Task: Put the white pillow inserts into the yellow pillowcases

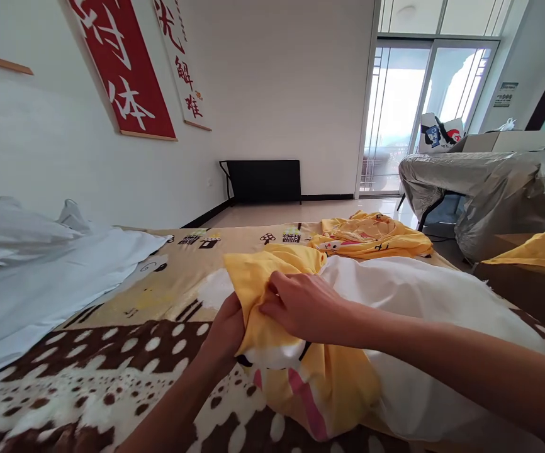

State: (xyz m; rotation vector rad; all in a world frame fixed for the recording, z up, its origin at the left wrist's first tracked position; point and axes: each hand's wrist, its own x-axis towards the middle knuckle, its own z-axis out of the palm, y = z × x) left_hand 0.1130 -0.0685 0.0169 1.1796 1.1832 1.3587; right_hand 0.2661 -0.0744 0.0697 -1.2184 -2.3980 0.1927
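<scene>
A yellow printed cloth cover (348, 377) with pink and white shapes lies bunched around the near-left end of a large white pillow (423, 302). My left hand (228, 327) grips the cover's left edge, its fingers partly hidden behind the fabric. My right hand (296, 302) pinches a fold of the same yellow cloth just to the right, fingers closed on it. The white pillow stretches to the right beneath my right forearm.
Under everything lies a brown and white spotted blanket (159, 352) over a beige printed sheet (235, 236). White fabric (65, 264) is heaped at left. Another yellow cloth (371, 236) sits behind the pillow. At right are a brown box (527, 296) and a plastic-covered table (489, 163).
</scene>
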